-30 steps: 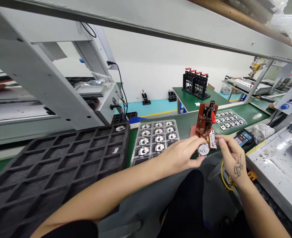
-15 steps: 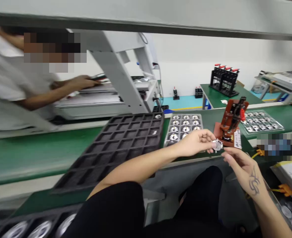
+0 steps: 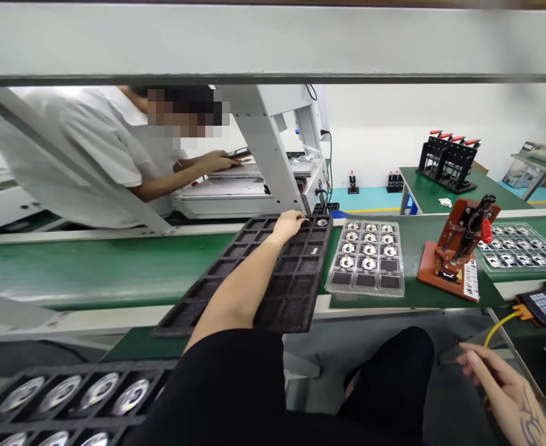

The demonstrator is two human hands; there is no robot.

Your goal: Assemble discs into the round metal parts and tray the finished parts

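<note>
A black foam tray is lying at a slant across the green desk, its near end hanging over the front edge. It is divided into rows of shallow square pockets, nearly all of them bare dark foam. One round silver part is sitting in the far right corner pocket, and a small pale scrap is lying in a pocket a little nearer on that same side.

The left hand is reaching out over the tray's far end, the forearm stretching straight along the tray from the black sleeve. The palm is facing down and the fingers are curling loosely toward the far rim, tips resting at or just above the pockets beside the silver part; whether they are pinching anything cannot be told, since the fingertips are hiding what lies under them.

The right hand is hanging low at the lower right, below the desk edge and well apart from the tray. It is loosely open, fingers slightly bent and pointing left, holding nothing.

Just right of the black tray, a clear tray is carrying rows of round silver parts, with its nearest row bare. Farther right, a red-brown toggle clamp fixture is standing on the desk. Beyond the desk, another person in a white shirt is working at a grey machine.
</note>
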